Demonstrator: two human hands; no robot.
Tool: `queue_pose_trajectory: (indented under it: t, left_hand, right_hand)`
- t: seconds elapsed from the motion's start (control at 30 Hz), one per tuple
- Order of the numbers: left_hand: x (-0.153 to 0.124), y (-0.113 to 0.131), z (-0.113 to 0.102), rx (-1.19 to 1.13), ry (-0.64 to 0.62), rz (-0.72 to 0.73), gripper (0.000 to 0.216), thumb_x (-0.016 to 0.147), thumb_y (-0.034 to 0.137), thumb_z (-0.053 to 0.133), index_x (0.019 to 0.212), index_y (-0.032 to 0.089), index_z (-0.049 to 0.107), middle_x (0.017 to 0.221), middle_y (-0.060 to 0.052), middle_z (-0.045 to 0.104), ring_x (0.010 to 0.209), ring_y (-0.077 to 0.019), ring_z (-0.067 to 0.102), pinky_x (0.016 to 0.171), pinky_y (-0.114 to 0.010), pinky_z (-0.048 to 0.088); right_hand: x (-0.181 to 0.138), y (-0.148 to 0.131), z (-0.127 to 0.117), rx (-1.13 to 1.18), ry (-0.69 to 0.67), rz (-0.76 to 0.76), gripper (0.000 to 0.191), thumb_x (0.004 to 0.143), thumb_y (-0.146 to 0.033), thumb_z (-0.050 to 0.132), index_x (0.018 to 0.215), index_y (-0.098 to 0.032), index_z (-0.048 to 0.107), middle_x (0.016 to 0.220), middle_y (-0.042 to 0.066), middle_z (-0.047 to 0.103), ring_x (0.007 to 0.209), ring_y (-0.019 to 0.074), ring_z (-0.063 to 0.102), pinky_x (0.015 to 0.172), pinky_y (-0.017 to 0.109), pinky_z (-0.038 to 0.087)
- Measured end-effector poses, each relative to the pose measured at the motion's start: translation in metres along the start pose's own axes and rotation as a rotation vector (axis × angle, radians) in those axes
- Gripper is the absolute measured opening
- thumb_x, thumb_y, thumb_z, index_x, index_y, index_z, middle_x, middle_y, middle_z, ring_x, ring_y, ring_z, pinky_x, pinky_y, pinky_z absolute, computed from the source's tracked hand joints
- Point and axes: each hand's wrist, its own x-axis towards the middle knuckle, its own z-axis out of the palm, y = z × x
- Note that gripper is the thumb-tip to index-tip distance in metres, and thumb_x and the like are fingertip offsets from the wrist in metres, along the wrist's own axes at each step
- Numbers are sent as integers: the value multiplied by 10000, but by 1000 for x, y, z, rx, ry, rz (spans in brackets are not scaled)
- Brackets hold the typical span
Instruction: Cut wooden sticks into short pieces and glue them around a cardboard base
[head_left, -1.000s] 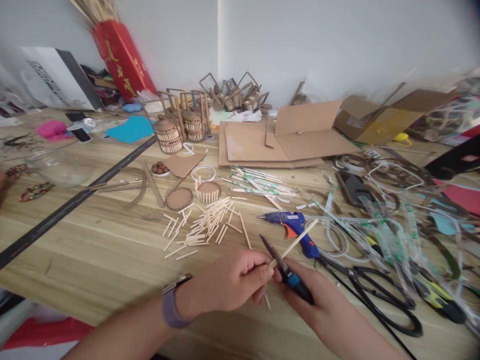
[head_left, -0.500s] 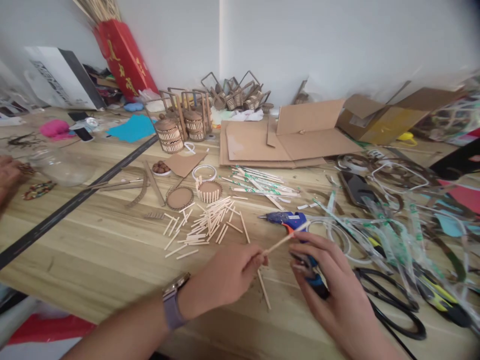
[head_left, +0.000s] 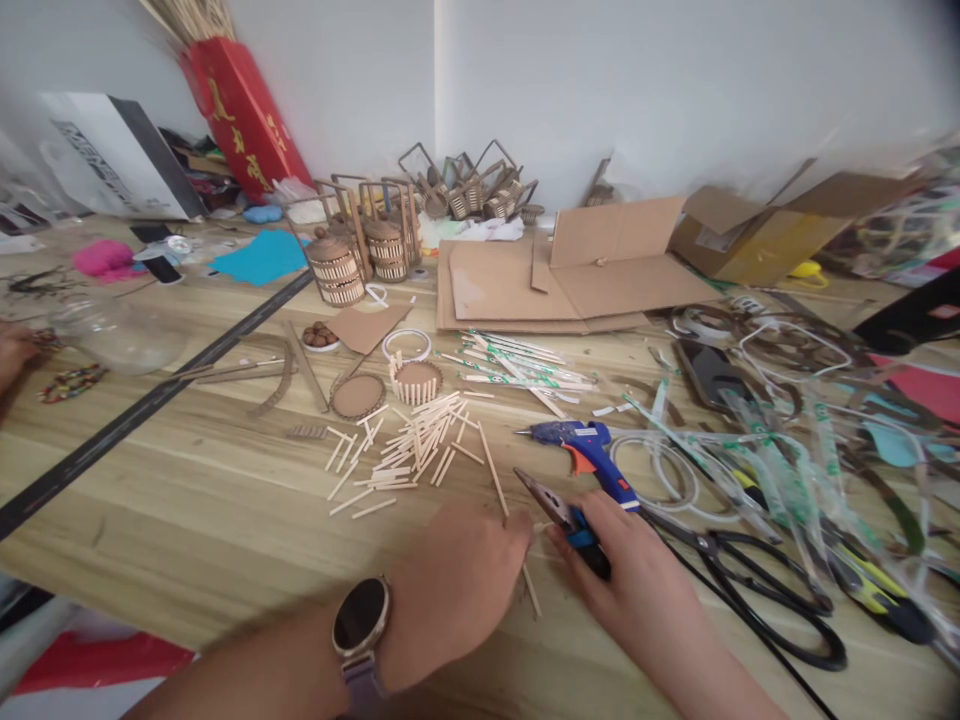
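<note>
My left hand (head_left: 457,580), with a watch (head_left: 362,620) on the wrist, lies back-up and low over the table, fingers curled under. A short end of a thin wooden stick (head_left: 541,526) shows at its fingertips. My right hand (head_left: 626,575) is closed on small blue-handled cutters (head_left: 564,512), whose jaws point up-left just beside the left fingertips. Another stick (head_left: 529,588) lies on the table between the hands. Beyond them is a pile of cut sticks (head_left: 409,450), and a small round stick basket (head_left: 418,381) stands next to a cardboard disc (head_left: 358,396).
A blue glue gun (head_left: 589,452) lies just past my right hand, with large black scissors (head_left: 757,590) to its right. Plastic wrappers and wire clutter the right side. Flat cardboard (head_left: 562,285) and finished baskets (head_left: 337,268) are at the back. Another person's hand (head_left: 11,350) is at the left edge.
Both hands dropped toward the table and came together. The long stick that my left hand held raised is now down, mostly hidden. The right hand closed round the cutters again.
</note>
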Motion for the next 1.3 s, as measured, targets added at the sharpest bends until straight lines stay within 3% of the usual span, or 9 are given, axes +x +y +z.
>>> queue_pose_trajectory:
  t: [0.23,0.37,0.5,0.6,0.67,0.8,1.0,1.3]
  left_hand:
    - [0,13,-2,11,-83,-63,296,899,69,349,989,141,621,851,-149,709,757,-301,679,658,-399,518]
    - [1,6,2,-24,-35,-75,281,929,112,352,988,135,626,837,-151,705,744,-287,668,646,-362,475]
    - [8,-18,2,-396,83,52,342,1011,337,352,862,171,611,788,-73,696,730,-204,642,634,-274,414]
    - [13,-29,2,-736,93,12,418,1023,416,315,800,177,576,689,-11,667,657,-146,615,632,-235,401]
    - [14,-30,4,-830,93,-14,415,1016,428,331,791,178,574,701,-3,674,663,-140,614,642,-229,399]
    - [10,-21,7,-808,87,17,236,974,302,427,863,194,606,856,-11,700,784,-163,631,668,-232,404]
    - [7,-15,10,-743,105,65,181,911,163,430,888,193,607,902,-33,706,842,-185,648,748,-253,434]
    - [5,-16,12,-799,29,119,204,904,181,452,965,207,645,1002,-45,717,965,-206,647,871,-275,467]
  right_hand:
    - [-2,-6,2,-144,5,-50,58,826,-191,505,792,-236,520,725,20,651,635,220,624,638,318,350]
    - [2,-4,-2,-48,-21,-10,87,814,-169,493,815,-228,556,759,32,666,678,232,626,663,326,365]
    - [9,4,-16,300,-91,65,167,909,-286,470,779,-233,560,698,16,664,643,188,619,602,271,451]
    - [10,4,-26,426,-126,59,155,912,-290,480,811,-234,583,720,15,691,650,175,647,593,249,498]
    - [7,0,-26,454,-160,11,120,895,-242,488,912,-236,607,828,31,730,729,184,690,651,257,532]
    - [-2,-10,-15,515,-189,-40,343,816,-137,502,1144,-236,519,1069,82,739,959,212,720,805,308,563]
    - [-6,-13,-6,439,-64,-43,330,820,-143,455,1137,-224,409,952,82,746,870,202,742,706,280,587]
    - [-16,-8,2,308,-106,-86,434,792,-109,499,1210,-215,456,1035,105,691,911,243,700,762,349,573]
